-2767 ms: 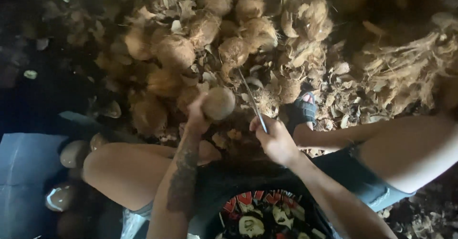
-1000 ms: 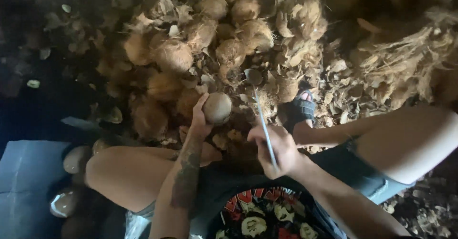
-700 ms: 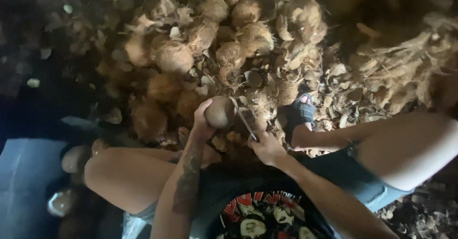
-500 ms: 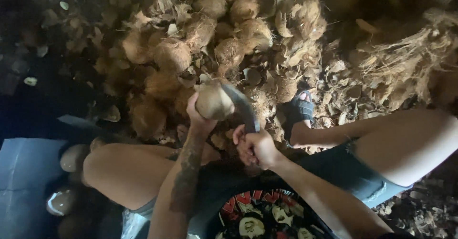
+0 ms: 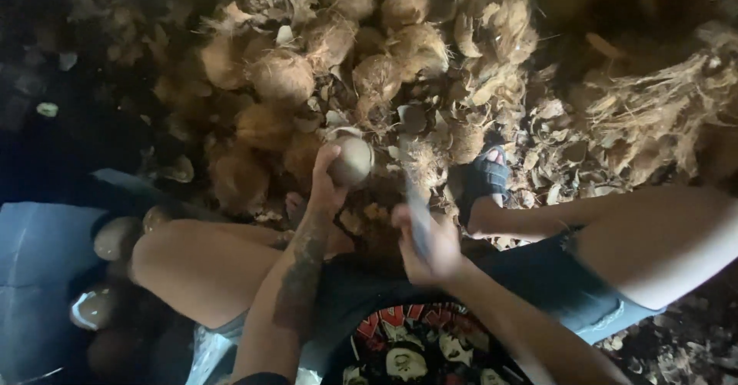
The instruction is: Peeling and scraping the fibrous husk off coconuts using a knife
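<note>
Above our knees: we hold a husked coconut (image 5: pixel 352 160), round and pale brown.
Left hand (image 5: pixel 327 189): cupped under the nut, gripping it.
Right hand (image 5: pixel 424 243): closed on a blade (image 5: pixel 417 214), blurred.
Handling: we judge it hard, fairly heavy, smooth enough to roll; grip low, fingers spread.
Surroundings: fibrous husk pile (image 5: pixel 346 62), dry, ragged.

no packages, labels, signs, screens

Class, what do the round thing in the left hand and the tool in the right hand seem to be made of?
Coconut in the left hand: hard, smooth, pale brown shell, husk gone. Blade in the right hand: probably metal, thin and grey, though blurred.
</note>
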